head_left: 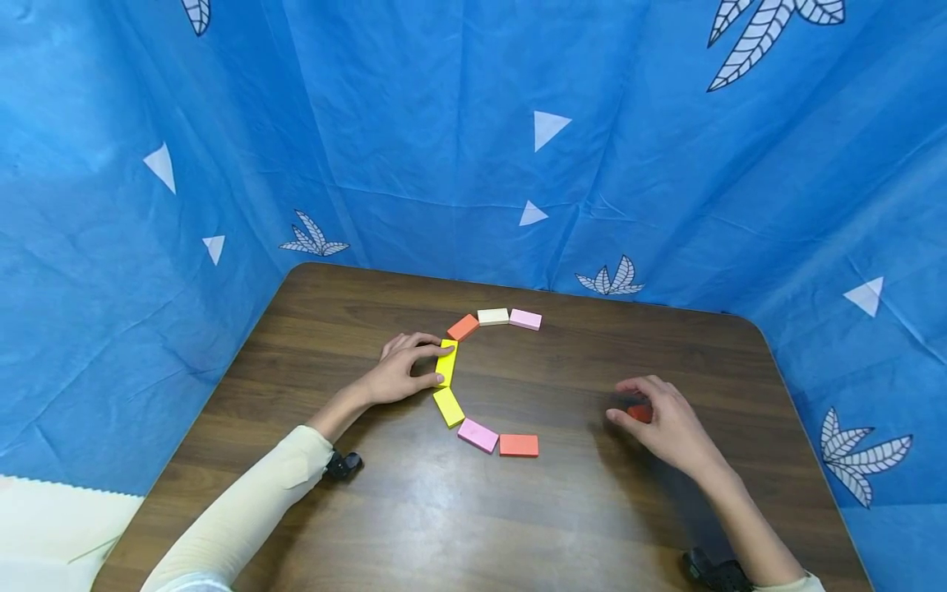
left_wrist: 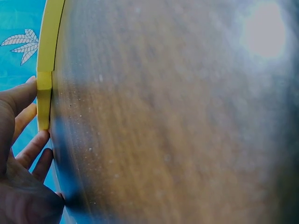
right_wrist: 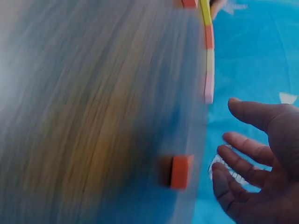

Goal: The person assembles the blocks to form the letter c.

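Observation:
Several flat, domino-sized blocks form a C-shaped curve on the table. At its left side my left hand (head_left: 399, 372) holds a yellow block (head_left: 447, 363), thumb near one end and a finger near the other. A second yellow block (head_left: 448, 407) meets its near end; an orange block (head_left: 463, 327) stands at the far end. To the right, my right hand (head_left: 666, 423) hovers with spread, slightly bent fingers around a red-orange block (head_left: 639, 413). In the right wrist view this red-orange block (right_wrist: 180, 172) lies on the table, apart from the fingers (right_wrist: 247, 149).
The curve's far arm continues with a cream block (head_left: 493, 317) and a pink block (head_left: 526, 320). Its near arm has another pink block (head_left: 478, 436) and a red block (head_left: 519, 446). A blue patterned cloth (head_left: 444, 148) hangs behind the brown wooden table (head_left: 577, 526).

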`<state>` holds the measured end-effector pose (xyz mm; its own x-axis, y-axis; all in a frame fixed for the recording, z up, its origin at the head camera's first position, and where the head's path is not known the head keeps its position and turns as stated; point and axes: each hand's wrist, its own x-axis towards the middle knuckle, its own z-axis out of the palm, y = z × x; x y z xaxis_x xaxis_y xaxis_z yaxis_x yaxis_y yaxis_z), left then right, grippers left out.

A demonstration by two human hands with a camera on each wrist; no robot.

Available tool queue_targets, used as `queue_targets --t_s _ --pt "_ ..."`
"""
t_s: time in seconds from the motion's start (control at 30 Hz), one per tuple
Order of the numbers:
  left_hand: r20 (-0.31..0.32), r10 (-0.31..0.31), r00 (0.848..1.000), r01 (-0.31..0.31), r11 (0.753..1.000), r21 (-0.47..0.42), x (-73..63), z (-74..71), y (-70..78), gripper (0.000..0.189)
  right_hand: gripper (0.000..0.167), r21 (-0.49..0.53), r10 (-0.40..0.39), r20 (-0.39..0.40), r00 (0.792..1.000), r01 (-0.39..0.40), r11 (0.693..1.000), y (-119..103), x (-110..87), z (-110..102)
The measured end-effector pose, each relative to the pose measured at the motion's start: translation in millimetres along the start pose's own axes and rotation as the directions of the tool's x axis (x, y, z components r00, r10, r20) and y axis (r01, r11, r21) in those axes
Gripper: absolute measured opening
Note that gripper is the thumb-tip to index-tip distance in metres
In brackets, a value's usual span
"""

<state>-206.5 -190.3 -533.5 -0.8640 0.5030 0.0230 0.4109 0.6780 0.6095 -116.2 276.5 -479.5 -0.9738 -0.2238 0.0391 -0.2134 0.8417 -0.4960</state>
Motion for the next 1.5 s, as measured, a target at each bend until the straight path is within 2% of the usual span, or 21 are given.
queue_targets --t_s 0.1,0.2,0.47,0.7,1.03,1.5 --pt "-0.004 -0.001 1.0 0.001 1.0 -0.004 -1.1 -0.8 0.8 0.053 0.052 -0.014 0.072 0.013 0.997 -0.072 0.997 12.9 -3.4 -6.8" --pt "-0.006 -0.002 1.0 0.002 1.0 -0.003 -1.5 -1.4 1.2 0.053 0.057 -0.022 0.108 0.026 0.994 -0.108 0.994 23.3 -7.5 -7.9" --pt "0.008 -0.01 1.0 0.01 1.0 -0.004 0.2 -0.6 1.4 0.053 0.055 -0.052 0.128 0.045 0.991 -0.125 0.991 36.3 -12.5 -2.6" --pt "0.003 -0.004 1.0 0.004 1.0 -0.009 0.5 -1.3 1.8 0.053 0.048 -0.055 0.133 0.04 0.99 -0.131 0.99 37.7 -10.8 2.0" --pt "0.002 -0.003 1.0 0.003 1.0 -0.011 0.7 -1.6 0.2 0.053 0.046 -0.063 0.157 0.035 0.987 -0.155 0.986 37.4 -10.5 5.0" --pt "0.001 0.0 1.0 0.0 1.0 -0.014 0.1 -0.5 -1.5 0.053 0.044 -0.049 0.137 0.01 0.99 -0.137 0.989 21.4 -12.9 15.3"
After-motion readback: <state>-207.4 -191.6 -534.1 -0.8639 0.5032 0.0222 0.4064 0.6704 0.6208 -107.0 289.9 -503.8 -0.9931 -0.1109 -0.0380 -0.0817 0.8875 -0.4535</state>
